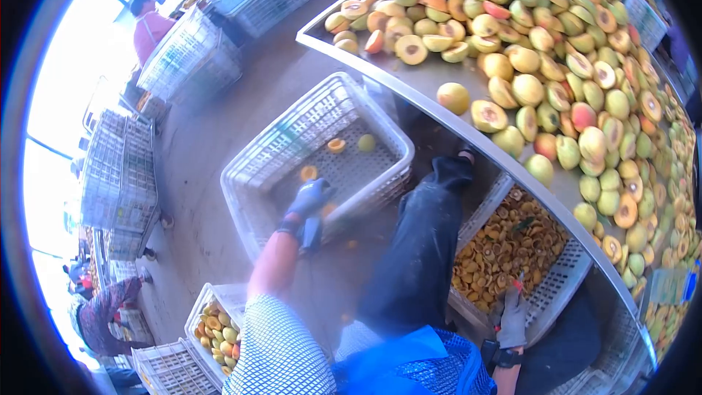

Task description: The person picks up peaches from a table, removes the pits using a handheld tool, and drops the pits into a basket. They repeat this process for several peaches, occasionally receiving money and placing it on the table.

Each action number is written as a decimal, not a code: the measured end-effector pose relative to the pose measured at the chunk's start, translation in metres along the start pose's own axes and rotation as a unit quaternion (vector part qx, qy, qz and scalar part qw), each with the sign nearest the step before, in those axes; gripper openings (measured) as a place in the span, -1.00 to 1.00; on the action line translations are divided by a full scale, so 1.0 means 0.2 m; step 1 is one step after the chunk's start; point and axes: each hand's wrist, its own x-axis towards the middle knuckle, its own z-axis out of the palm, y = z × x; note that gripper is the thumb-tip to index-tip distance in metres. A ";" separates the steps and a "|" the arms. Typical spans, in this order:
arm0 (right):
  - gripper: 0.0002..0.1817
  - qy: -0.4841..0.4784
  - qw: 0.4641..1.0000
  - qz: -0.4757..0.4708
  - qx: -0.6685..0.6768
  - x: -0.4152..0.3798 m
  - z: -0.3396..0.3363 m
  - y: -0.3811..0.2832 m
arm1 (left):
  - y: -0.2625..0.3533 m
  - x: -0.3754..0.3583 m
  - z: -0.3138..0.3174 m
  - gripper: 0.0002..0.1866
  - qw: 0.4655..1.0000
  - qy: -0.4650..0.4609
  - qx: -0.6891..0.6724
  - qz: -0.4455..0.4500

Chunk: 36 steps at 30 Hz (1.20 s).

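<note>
My left hand [311,197], in a grey glove, reaches over a white plastic crate [252,148]; motion smears its fingers. A cut fruit half [308,173] shows right at those fingers, and another orange piece lies close below the hand. Inside this crate are another halved fruit [336,145] and a greenish one [366,143]. At the lower right, my gloved right hand [512,318] is closed on a small red-tipped tool [518,285], its lower part hidden by the fingers. That hand is over the edge of a crate of yellow-brown fruit pits [504,249].
A metal-edged table [468,128] heaped with whole and halved fruit [578,95] fills the right side. A smaller crate of fruit [218,333] stands at lower left. Stacked crates [121,175] line the left, with a person in pink [151,33] behind others.
</note>
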 end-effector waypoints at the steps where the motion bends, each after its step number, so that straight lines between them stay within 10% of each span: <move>1: -0.57 -0.006 1.000 0.001 -0.007 0.00 0.01 0.00 | -0.03 0.01 0.01 -0.57 1.000 -0.010 -0.010 -0.003; 13: -0.67 -0.008 0.975 0.015 -0.223 0.22 0.04 0.24 | -0.05 0.40 0.11 -0.46 0.992 -0.095 -0.052 -0.065; 16: -0.68 -0.008 0.973 0.030 -0.228 0.18 0.08 0.16 | -0.13 0.64 0.22 -0.41 0.990 0.122 -0.039 -0.067; 25: -0.65 0.006 0.964 0.181 -0.193 0.14 0.29 -0.08 | -0.24 1.03 0.36 -0.59 0.985 0.076 -0.007 -0.155; 31: -0.67 0.028 0.964 0.115 -0.237 0.29 -0.12 0.46 | -0.47 0.69 0.26 -0.68 0.879 -0.126 -0.423 -0.178; 33: -0.68 -0.045 0.922 -0.064 -0.379 0.30 -0.03 0.47 | -0.55 0.60 0.31 -0.68 0.928 -0.102 -0.310 -0.180; 36: -0.69 -0.036 0.936 -0.069 -0.344 0.22 0.22 0.22 | -0.62 0.47 0.38 -0.66 0.938 -0.040 -0.275 -0.209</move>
